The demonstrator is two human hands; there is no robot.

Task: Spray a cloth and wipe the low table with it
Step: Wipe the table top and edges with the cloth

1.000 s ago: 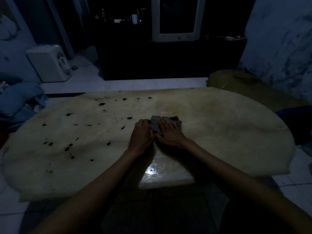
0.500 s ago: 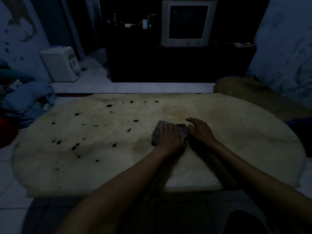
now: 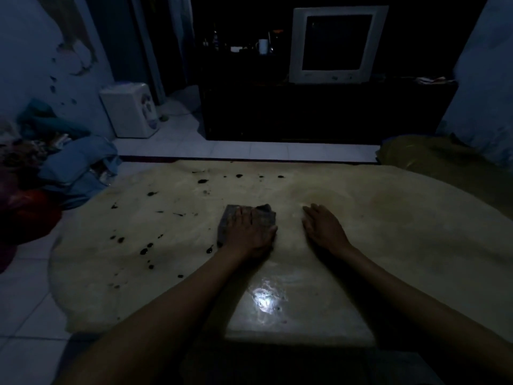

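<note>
The low table [image 3: 402,245] is a pale cream oval top with dark spots across its left half and a wet shine near the front edge. A folded grey cloth [image 3: 263,215] lies near the table's middle. My left hand [image 3: 248,234] presses flat on top of the cloth, covering most of it. My right hand [image 3: 323,227] rests palm down on the bare tabletop just right of the cloth, fingers spread, holding nothing. No spray bottle is in view.
A dark cabinet [image 3: 319,115] with an old monitor [image 3: 336,44] stands beyond the table. A white appliance [image 3: 130,109] and a heap of clothes [image 3: 75,168] lie at the left. An olive cushion [image 3: 444,159] touches the table's right far edge. White floor tiles surround the table.
Both hands were together on the cloth. My right hand has come off it and moved right onto the bare table, while my left hand stays pressing the cloth.
</note>
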